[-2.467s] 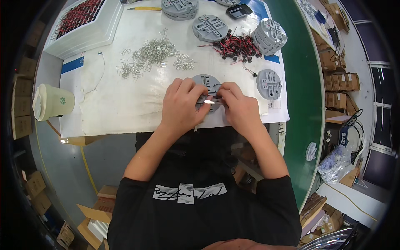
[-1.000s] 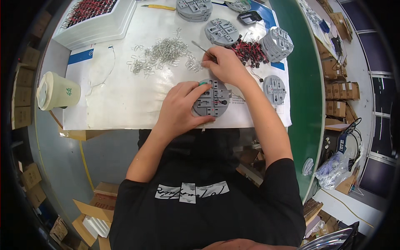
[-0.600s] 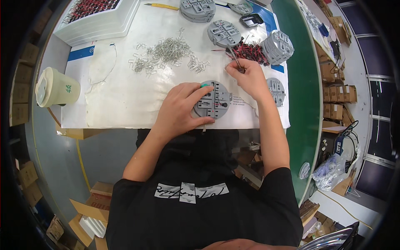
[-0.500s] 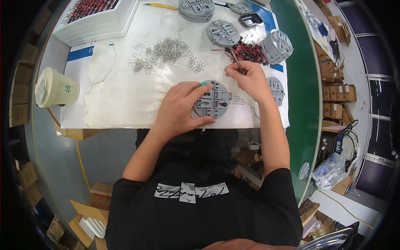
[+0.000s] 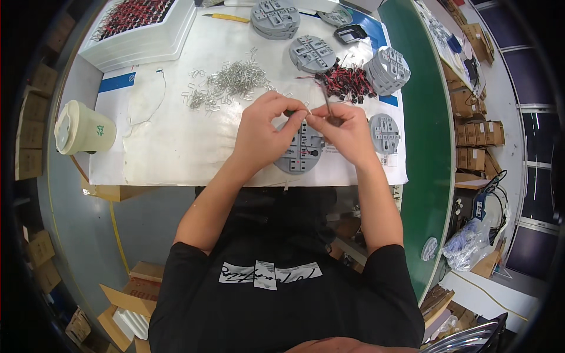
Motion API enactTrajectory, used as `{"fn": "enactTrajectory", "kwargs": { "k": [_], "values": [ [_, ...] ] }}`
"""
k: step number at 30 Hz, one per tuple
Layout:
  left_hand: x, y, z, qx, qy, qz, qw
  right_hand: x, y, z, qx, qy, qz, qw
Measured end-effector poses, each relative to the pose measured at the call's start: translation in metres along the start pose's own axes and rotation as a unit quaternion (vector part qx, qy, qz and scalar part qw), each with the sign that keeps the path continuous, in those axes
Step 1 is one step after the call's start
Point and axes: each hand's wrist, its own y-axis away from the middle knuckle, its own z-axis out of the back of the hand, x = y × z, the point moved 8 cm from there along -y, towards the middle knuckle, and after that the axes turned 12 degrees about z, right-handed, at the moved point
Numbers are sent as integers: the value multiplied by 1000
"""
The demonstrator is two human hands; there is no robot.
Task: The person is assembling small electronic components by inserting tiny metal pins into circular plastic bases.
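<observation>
Both my left hand (image 5: pixel 262 129) and right hand (image 5: pixel 348 134) pinch a tiny piece (image 5: pixel 308 113), too small to identify, above the grey disc (image 5: pixel 299 157) on the worktop (image 5: pixel 176 156); my right also grips a slim tool (image 5: pixel 327 100).

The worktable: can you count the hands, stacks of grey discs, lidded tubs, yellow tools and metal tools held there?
Hands: 2
Stacks of grey discs: 2
Lidded tub: 1
Yellow tool: 1
Metal tool in the right hand: 1
Total: 7
</observation>
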Motion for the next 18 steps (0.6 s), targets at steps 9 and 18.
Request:
{"fn": "enactTrajectory", "kwargs": {
  "k": [9, 18],
  "values": [
    [-50, 22, -10, 24, -284, -166, 944, 23, 8, -3, 69, 80, -32, 994],
    [-37, 26, -3, 35, -159, -63, 985, 0, 19, -15, 28, -151, -128, 980]
  ]
}}
